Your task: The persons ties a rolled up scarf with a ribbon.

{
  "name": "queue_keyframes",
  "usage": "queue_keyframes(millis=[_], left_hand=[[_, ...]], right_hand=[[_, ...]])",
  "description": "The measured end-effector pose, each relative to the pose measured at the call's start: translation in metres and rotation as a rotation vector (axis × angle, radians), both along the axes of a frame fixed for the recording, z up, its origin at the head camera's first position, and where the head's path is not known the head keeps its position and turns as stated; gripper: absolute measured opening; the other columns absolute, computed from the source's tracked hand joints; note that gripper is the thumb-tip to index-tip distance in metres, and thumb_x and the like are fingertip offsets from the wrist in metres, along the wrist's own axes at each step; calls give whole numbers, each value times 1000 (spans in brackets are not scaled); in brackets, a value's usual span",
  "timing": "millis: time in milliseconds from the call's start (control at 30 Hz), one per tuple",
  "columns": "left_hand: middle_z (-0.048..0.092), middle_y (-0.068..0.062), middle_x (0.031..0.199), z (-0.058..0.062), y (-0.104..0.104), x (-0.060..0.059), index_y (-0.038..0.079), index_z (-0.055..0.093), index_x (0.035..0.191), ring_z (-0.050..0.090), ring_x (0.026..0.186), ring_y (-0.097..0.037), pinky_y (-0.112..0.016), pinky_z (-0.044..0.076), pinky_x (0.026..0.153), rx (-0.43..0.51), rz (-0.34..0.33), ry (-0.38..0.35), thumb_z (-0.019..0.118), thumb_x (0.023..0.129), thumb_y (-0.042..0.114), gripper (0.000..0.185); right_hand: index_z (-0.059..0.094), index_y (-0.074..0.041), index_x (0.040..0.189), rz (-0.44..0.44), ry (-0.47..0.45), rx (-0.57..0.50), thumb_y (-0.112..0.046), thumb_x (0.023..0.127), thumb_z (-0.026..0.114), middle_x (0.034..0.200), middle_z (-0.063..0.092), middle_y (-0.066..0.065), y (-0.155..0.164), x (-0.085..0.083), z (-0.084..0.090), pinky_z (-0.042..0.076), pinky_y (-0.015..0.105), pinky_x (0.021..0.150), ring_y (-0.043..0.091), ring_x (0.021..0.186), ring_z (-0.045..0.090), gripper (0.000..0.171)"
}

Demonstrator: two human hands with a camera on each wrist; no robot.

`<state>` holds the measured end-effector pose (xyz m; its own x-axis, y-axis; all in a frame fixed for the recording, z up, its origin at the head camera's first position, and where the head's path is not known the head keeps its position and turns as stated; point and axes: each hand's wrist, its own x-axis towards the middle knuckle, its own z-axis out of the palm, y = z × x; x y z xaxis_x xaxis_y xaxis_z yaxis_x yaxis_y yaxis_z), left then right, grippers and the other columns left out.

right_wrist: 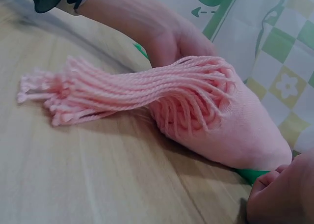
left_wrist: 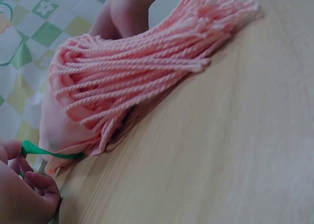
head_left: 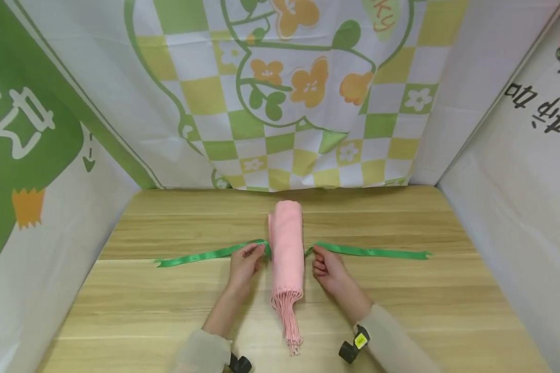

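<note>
A pink scarf, rolled into a cylinder, lies lengthwise on the table, its twisted fringe trailing toward the person. Crosswise beneath the roll runs a green ribbon, one notched end stretching out on each side. Close to the roll's left side, my left hand pinches the ribbon between thumb and fingers; the left wrist view shows the green strip lifted there. On the opposite side my right hand pinches the other half of the ribbon, fingers curled. The ribbon's middle is hidden under the scarf.
The wooden table ends at a checkered, flower-printed cloth at the back. Printed white panels rise at left and right. A small black device is at the right cuff, another at the left.
</note>
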<state>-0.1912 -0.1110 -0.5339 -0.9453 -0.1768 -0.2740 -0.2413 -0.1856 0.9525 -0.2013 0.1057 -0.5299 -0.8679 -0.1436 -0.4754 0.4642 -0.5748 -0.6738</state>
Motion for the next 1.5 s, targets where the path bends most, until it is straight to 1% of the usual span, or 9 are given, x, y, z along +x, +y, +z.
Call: queue_keyframes(millis=[200, 467, 700, 933, 1100, 1200, 1300, 1400, 1500], left_hand=[[60, 6, 78, 3, 9, 1, -10, 66, 106, 53, 74, -8, -20, 47, 69, 5, 42, 47, 67, 95, 12, 24], [71, -7, 88, 0, 17, 4, -5, 63, 101, 63, 79, -10, -21, 55, 76, 82, 132, 78, 64, 95, 7, 14], [69, -22, 119, 1, 21, 2, -10, 55, 124, 70, 102, -18, -25, 56, 90, 270, 164, 83, 60, 96, 2, 31], [61, -20, 134, 7, 25, -2, -7, 49, 138, 66, 118, -23, -28, 53, 99, 434, 187, 70, 59, 99, 7, 42], [68, -17, 124, 11, 28, -6, -6, 56, 131, 72, 108, -21, -21, 57, 78, 348, 215, 79, 65, 96, 10, 40], [70, -20, 119, 12, 29, -8, -7, 60, 125, 73, 103, -22, -20, 58, 72, 284, 208, 121, 67, 94, 8, 36], [73, -19, 112, 13, 30, -10, -6, 65, 119, 74, 101, -22, -19, 57, 70, 182, 171, 169, 68, 93, 9, 30], [75, -14, 108, 15, 31, -11, -2, 70, 113, 74, 100, -21, -17, 54, 69, 56, 125, 202, 68, 94, 12, 24], [76, -12, 107, 16, 31, -14, 0, 71, 112, 75, 98, -21, -16, 54, 71, -13, 91, 226, 69, 94, 12, 22]], right_hand=[[41, -15, 73, -118, 34, 96, -8, 101, 52, 60, 43, -9, -14, -8, 3, 25, 13, 47, 1, 51, 36, 31], [50, -1, 106, -175, 118, 246, -8, 102, 51, 100, 66, 6, -23, -3, 7, 46, 24, 78, 13, 87, 59, 8], [43, 8, 138, -251, 128, 159, -10, 105, 47, 138, 56, 27, -15, -1, 12, 47, 41, 108, 32, 130, 57, 38], [45, 6, 141, -322, 125, 56, -11, 104, 51, 135, 60, 22, -15, -1, 20, 46, 42, 108, 31, 129, 58, 41], [63, 2, 120, -365, 136, 68, -11, 101, 57, 114, 72, 9, -21, -3, 23, 49, 41, 105, 31, 126, 61, 24], [63, -4, 81, -359, 159, 130, -11, 101, 58, 130, 65, 15, -24, -3, 24, 56, 30, 94, 30, 129, 57, 22], [57, -10, 65, -323, 195, 226, -12, 101, 58, 141, 57, 21, -27, -4, 24, 55, 18, 76, 23, 125, 56, 36], [61, -3, 68, -293, 245, 309, -11, 100, 60, 138, 59, 22, -31, -5, 24, 42, 16, 60, 13, 97, 58, 33], [69, 7, 85, -268, 294, 371, -10, 98, 62, 132, 63, 22, -35, -6, 26, 44, 17, 64, 7, 87, 56, 23]])
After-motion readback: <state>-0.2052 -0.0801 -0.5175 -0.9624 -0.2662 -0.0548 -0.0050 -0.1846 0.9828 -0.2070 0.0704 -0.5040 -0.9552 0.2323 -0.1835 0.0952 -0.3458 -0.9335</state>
